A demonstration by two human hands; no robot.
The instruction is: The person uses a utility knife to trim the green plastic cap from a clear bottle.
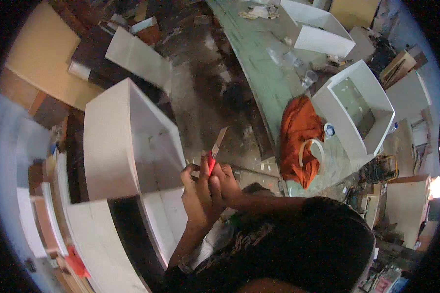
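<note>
My left hand [196,198] and my right hand [229,187] are brought together in front of my chest, fingers bent and closed. Between them they grip a red-handled utility knife [212,162], its long blade pointing up and away from me. The fingers overlap and hide the lower part of the handle. Just left of my hands stands an open white box-like cabinet [107,141], its pale inner side facing them. The knife touches neither the cabinet nor the bench.
A long green workbench [252,63] runs along the right. On it are an orange cloth [296,132], a roll of whitish edging strip [319,151], a clear cup [309,78] and white open drawer boxes [322,90]. Board panels [137,56] lean at the far left. The floor [200,83] is stained.
</note>
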